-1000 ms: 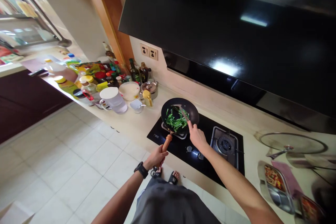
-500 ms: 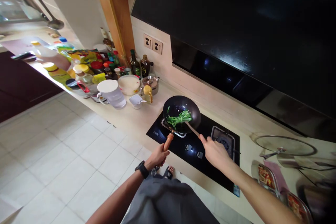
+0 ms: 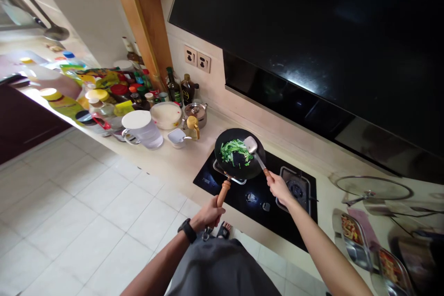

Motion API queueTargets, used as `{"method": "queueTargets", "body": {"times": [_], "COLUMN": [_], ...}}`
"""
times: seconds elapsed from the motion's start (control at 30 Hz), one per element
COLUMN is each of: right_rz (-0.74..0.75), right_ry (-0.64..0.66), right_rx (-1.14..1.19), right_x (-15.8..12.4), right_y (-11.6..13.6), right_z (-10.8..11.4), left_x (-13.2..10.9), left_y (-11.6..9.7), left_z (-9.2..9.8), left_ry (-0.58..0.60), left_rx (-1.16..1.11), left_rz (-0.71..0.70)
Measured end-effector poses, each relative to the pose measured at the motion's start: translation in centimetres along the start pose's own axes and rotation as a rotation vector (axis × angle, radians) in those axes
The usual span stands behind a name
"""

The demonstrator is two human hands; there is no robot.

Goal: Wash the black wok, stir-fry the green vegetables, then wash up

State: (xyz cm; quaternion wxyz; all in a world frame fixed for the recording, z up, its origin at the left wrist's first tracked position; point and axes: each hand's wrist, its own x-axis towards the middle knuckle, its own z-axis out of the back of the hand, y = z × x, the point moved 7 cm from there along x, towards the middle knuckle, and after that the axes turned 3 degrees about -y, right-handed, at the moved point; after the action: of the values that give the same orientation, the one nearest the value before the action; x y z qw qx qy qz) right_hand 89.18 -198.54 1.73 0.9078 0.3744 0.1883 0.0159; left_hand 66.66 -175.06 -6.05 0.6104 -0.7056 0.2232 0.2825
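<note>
My left hand (image 3: 211, 213) is wrapped round the wooden handle of a black wok (image 3: 227, 171), which sits over the left burner of the stove. Chopped green vegetables (image 3: 233, 151) lie spread across the wok's bottom and far side. In my right hand (image 3: 279, 188) is a spatula (image 3: 261, 161), gripped by its wooden handle. Its metal blade is inside the wok at the right edge of the greens, with the broad face turned up.
A black glass stove (image 3: 239, 206) has a second burner (image 3: 296, 189) on the right. Bottles, a water pitcher (image 3: 145, 130) and a small white bowl (image 3: 177, 138) crowd the left counter. To the right are a glass lid (image 3: 374, 187) and food trays (image 3: 352, 231). A range hood (image 3: 294, 23) overhangs.
The spatula has swung up and right, its blade now clear of the greens' middle and face up. The greens are spread wider. My left hand keeps its hold on the handle.
</note>
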Motion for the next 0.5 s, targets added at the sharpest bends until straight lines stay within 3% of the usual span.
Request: {"method": "queueTargets", "body": {"times": [0.1, 0.23, 0.33, 0.5], "right_rz": [-0.235, -0.389, -0.439, -0.516], "right_ry": [0.279, 0.510, 0.578, 0.583], "right_rx": [0.325, 0.573, 0.690, 0.847], "right_x": [0.2, 0.3, 0.1, -1.9], "right_y": [0.9, 2.7, 2.9, 1.6], "right_z": [-2.3, -2.7, -2.9, -3.4], "left_x": [0.3, 0.7, 0.6, 0.5], "left_y": [0.4, 0.7, 0.8, 0.6], "left_z": [0.0, 0.5, 0.5, -0.1], "left_ry": [0.077, 0.091, 0.115, 0.145], "left_rx": [-0.073, -0.090, -0.176, -0.280], "left_rz": [0.035, 0.038, 0.061, 0.071]}}
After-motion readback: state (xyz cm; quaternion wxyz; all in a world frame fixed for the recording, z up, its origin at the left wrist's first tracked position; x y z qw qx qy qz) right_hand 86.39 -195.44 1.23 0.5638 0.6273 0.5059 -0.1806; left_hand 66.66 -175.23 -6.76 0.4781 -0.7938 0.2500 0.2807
